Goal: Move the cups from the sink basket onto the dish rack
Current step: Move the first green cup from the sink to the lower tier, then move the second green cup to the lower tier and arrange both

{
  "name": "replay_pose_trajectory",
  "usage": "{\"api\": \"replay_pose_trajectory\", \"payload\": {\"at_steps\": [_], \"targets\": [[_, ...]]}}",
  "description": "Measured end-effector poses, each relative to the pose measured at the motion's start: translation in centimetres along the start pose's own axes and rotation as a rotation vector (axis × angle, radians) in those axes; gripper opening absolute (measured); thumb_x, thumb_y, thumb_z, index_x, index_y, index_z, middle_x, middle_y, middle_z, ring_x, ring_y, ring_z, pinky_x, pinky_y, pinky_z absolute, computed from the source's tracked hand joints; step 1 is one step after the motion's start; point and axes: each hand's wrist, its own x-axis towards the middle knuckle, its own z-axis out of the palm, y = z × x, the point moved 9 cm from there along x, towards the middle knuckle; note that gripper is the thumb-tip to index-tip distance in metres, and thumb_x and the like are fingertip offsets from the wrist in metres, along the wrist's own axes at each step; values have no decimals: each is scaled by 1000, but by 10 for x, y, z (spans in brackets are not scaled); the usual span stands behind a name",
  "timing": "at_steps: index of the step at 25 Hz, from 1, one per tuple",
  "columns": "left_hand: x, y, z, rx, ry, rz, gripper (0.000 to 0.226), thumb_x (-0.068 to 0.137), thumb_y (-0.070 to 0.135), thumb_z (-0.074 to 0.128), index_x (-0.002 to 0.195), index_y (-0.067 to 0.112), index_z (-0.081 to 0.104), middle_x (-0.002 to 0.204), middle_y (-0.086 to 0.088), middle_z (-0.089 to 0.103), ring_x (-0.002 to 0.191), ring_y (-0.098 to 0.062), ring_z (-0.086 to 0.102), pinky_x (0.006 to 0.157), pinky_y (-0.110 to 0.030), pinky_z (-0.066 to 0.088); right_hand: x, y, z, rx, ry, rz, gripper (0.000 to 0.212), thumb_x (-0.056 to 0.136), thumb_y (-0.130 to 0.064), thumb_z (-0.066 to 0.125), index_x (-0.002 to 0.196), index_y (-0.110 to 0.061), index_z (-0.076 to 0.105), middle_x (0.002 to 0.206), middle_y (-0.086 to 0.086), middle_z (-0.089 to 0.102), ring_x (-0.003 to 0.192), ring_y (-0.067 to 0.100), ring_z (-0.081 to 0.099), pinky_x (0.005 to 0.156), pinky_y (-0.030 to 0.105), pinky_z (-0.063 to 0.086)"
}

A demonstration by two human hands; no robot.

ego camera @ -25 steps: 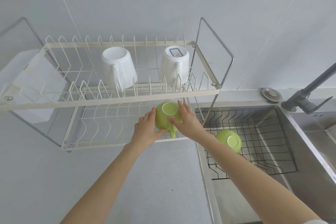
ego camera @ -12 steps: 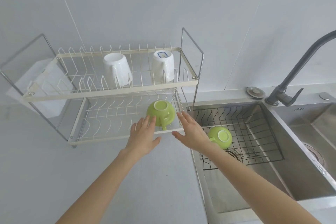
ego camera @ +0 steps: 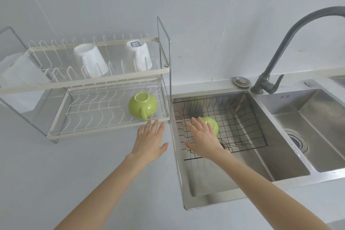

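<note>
A green cup (ego camera: 142, 105) sits upside down at the right end of the dish rack's lower shelf (ego camera: 93, 129), handle toward me. A second green cup (ego camera: 212, 124) lies upside down in the black wire sink basket (ego camera: 242, 117), partly hidden by my right hand (ego camera: 202, 138), which hovers open just over its near left side. My left hand (ego camera: 150, 140) is open above the counter, just in front of the rack's lower edge. Two white cups (ego camera: 90, 59) (ego camera: 139, 55) stand inverted on the upper shelf.
A grey tap (ego camera: 291, 43) arches over the steel double sink (ego camera: 280, 145). A round metal cap (ego camera: 240, 81) sits on the sink ledge. A white cloth (ego camera: 18, 69) hangs at the rack's left end. The rack's metal upright (ego camera: 169, 58) stands between rack and sink.
Both hands let go of the green cup on the lower shelf and drew back. My right hand moved right over the cup in the sink basket. The view pulled back and rightward.
</note>
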Motion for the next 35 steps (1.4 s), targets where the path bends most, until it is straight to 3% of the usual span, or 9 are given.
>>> {"api": "replay_pose_trajectory", "payload": {"at_steps": [13, 27, 35], "targets": [[74, 113, 35, -57, -87, -53, 67, 92, 39, 38, 146, 17, 5, 157, -10, 7, 145, -28, 7, 118, -44, 10, 15, 129, -8, -36, -114, -36, 68, 91, -40, 48, 146, -19, 14, 158, 6, 6, 147, 26, -2, 119, 44, 0], [164, 131, 88, -117, -256, -150, 68, 91, 41, 41, 146, 17, 9, 156, -11, 13, 144, -28, 13, 117, -45, 13, 72, 199, 39, 163, -262, 26, 66, 91, -35, 48, 145, -16, 16, 157, 6, 14, 146, 22, 8, 120, 39, 7], [217, 119, 137, -312, -363, -280, 70, 89, 40, 47, 145, 15, 14, 152, -15, 23, 139, -32, 24, 115, -46, 25, 91, 227, 100, 546, -421, 314, 61, 89, -30, 52, 142, -15, 25, 140, 13, 43, 126, 32, 43, 102, 40, 41]]}}
